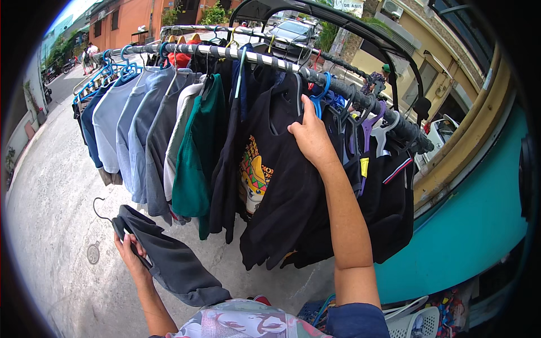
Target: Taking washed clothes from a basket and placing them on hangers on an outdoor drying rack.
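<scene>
Low on the left, my left hand (131, 256) is closed around a black hanger (118, 226) with its hook pointing up. A dark grey garment (177, 265) drapes from that hanger toward my body. My right hand (313, 138) pinches the shoulder of a black shirt (282, 186) with a colourful cartoon animal print. This shirt hangs on a dark hanger (298, 90) from the rail (242, 54), which is wrapped in grey and black. Left of it hang a green garment (197, 152) and several grey and light blue shirts (143, 129).
Blue hangers (127, 70) crowd the rail's left end; purple (369, 125) and grey-white (385, 132) hangers are at its right. A turquoise surface (451, 225) borders the right side. White basket (425, 321) below it. Behind stand a black-framed vehicle (414, 67) and a parked car (290, 31).
</scene>
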Demonstrator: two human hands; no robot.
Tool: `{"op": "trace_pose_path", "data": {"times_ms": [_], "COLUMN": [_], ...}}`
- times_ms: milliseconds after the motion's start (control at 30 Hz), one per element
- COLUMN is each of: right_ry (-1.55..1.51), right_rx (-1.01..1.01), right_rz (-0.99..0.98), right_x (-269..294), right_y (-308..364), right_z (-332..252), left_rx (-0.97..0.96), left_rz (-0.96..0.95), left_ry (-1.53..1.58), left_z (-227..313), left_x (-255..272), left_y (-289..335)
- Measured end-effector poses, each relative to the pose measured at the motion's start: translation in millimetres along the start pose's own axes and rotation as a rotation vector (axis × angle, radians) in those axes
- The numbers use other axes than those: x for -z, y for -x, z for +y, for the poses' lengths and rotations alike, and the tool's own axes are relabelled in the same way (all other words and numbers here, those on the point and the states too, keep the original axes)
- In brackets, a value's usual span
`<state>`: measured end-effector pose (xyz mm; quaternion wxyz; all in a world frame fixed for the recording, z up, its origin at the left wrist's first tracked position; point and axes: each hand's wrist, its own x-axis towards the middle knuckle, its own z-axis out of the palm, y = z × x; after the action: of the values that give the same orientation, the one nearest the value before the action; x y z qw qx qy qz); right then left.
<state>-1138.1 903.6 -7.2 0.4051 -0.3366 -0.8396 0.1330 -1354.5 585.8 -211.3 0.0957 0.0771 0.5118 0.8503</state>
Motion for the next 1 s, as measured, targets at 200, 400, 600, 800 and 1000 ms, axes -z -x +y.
{"op": "trace_pose_path", "data": {"times_ms": [200, 400, 600, 800, 1000], "right_ry": [-0.01, 0.484, 0.068, 0.116, -0.416], "right_rx": [-0.147, -0.156, 0.104, -0.146, -0.168], "right_rz": [-0.134, -0.106, -0.036, -0.115, 0.019], "right_x": [-8.0, -4.5, -19.9, -109.1, -154.9], "right_y": [-8.2, 2.0, -21.5, -55.6, -75.4], "right_z": [25.8, 5.1, -43.4, -40.3, -9.4], "left_rx": [-0.004, 0.011, 0.034, 0.079, 0.141], "left_rz": [0.01, -0.011, -0.026, -0.145, -0.384], "left_ry": [0.006, 0.014, 0.018, -0.11, -0.551], "left_z": [0.9, 3.5, 2.3, 31.3, 83.1], "left_x": [-0.8, 0.7, 1.1, 22.7, 68.3], "left_y": [2.0, 2.2, 3.7, -21.6, -13.6]}}
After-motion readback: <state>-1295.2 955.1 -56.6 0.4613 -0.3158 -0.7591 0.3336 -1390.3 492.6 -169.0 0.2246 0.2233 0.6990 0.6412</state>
